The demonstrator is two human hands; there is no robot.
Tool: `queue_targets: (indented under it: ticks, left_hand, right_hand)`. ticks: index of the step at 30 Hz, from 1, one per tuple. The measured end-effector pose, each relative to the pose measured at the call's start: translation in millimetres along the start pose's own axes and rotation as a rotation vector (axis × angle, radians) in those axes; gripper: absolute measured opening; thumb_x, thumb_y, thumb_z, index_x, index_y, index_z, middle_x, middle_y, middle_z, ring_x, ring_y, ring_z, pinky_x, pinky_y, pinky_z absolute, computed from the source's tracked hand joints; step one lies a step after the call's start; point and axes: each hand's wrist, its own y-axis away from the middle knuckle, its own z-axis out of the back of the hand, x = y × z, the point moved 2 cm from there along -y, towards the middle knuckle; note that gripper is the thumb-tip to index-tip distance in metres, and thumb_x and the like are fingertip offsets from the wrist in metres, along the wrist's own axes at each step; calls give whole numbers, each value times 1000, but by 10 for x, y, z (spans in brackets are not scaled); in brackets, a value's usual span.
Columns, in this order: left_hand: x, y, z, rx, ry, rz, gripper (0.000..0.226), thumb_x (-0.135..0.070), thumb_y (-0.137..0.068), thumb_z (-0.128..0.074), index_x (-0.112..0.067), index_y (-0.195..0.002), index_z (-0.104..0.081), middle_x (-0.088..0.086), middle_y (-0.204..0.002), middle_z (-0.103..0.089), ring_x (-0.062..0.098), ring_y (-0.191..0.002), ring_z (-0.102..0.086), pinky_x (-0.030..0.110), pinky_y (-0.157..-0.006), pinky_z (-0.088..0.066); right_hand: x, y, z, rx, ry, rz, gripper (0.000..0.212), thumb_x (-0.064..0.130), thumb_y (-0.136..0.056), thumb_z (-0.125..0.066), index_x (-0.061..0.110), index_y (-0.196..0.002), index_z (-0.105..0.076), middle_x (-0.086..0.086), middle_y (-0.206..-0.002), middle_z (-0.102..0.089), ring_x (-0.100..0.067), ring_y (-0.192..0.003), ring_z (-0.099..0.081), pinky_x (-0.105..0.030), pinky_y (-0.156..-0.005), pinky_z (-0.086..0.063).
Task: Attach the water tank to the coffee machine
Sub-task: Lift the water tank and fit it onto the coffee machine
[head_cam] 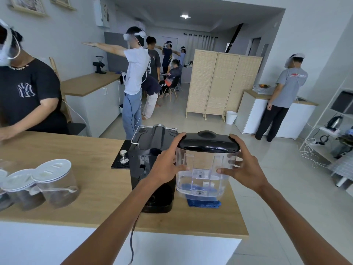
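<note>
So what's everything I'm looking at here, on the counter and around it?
Clear plastic water tank with black lid: one, held beside the machine.
Black coffee machine: one, on the wooden counter.
Blue folded cloth: one, under the tank.
Metal tamper: one, on a black mat.
Clear jars with white lids: at least three, counter's left.
Woven folding screen: one, beige, mid-room.
White bin: one, by the screen.
Other people: several, around the room.
Left hand, right hand: gripping the tank's sides.
</note>
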Motion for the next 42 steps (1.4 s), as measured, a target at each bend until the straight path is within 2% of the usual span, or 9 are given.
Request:
queue_targets:
  ticks: [6,10,15,20,26,32,34,38,42]
  left_hand:
    - [231,277,497,-37,-45,10,115,-22,-72,-88,-59,-150,-12,0,-94,-43,16,-87,-39,40,-83,-53]
    - [418,438,762,-67,-61,15,115,-21,-72,-88,-55,-151,-13,10,-83,-46,16,-79,-43,41,-72,-52]
    - [698,635,967,-118,-37,44,111,-20,-72,-89,-49,-153,-19,9,-73,-38,17,-66,-38,36,-64,-46]
    - [954,731,1039,-122,46,60,107,-31,-70,-87,-48,-153,-21,-6,-102,-35,13,-93,-36,33,-82,-41]
    - [1122,767,1044,-135,79,82,105,-42,-68,-81,-48,-154,-21,-5,-106,-42,14,-93,-41,31,-86,-40]
    - [1187,800,966,-169,140,79,101,-11,-78,-83,-33,-157,-24,-46,-133,-46,-10,-114,-54,19,-101,-44]
    - [1245,799,949,-181,153,96,101,-15,-79,-82,-36,-157,-23,-43,-132,-49,-13,-116,-54,17,-101,-43]
    - [1340,770,902,-194,90,95,101,-31,-79,-81,-40,-157,-18,-4,-81,-52,6,-73,-42,24,-71,-42]
    - [1474,692,880,-189,66,96,102,-17,-82,-80,-47,-156,-16,-8,-102,-49,8,-90,-50,35,-90,-53]
  right_hand:
    - [344,33,-509,14,-50,28,114,22,-59,-95,43,-148,-27,23,-116,-58,-10,-107,-60,-24,-84,-57]
    - [530,42,-836,31,-84,48,113,37,-57,-91,45,-149,-26,13,-125,-58,-19,-107,-60,-36,-85,-60]
    - [610,45,-1282,25,-126,10,112,20,-63,-93,38,-151,-27,47,-115,-52,-7,-110,-59,-34,-83,-59]
    - [556,29,-1583,38,-110,-37,115,17,-62,-92,36,-153,-25,44,-115,-56,11,-107,-57,-21,-83,-58]
    - [538,-17,-1763,16,-74,-10,121,21,-64,-91,38,-155,-14,51,-110,-54,-39,-101,-63,-53,-83,-58]
    - [459,-30,-1874,29,-70,-42,123,15,-69,-89,38,-157,-6,49,-114,-53,-16,-108,-65,-43,-95,-56]
    - [437,-40,-1916,42,-84,-56,122,13,-71,-87,39,-157,-4,52,-117,-50,-5,-112,-61,-39,-102,-52]
    - [408,-35,-1993,58,-125,-97,120,10,-74,-85,41,-156,-2,55,-124,-44,0,-121,-55,-43,-108,-47]
    - [372,-17,-2056,30,-159,-148,118,5,-74,-83,32,-157,-4,58,-119,-44,23,-107,-53,-36,-105,-47]
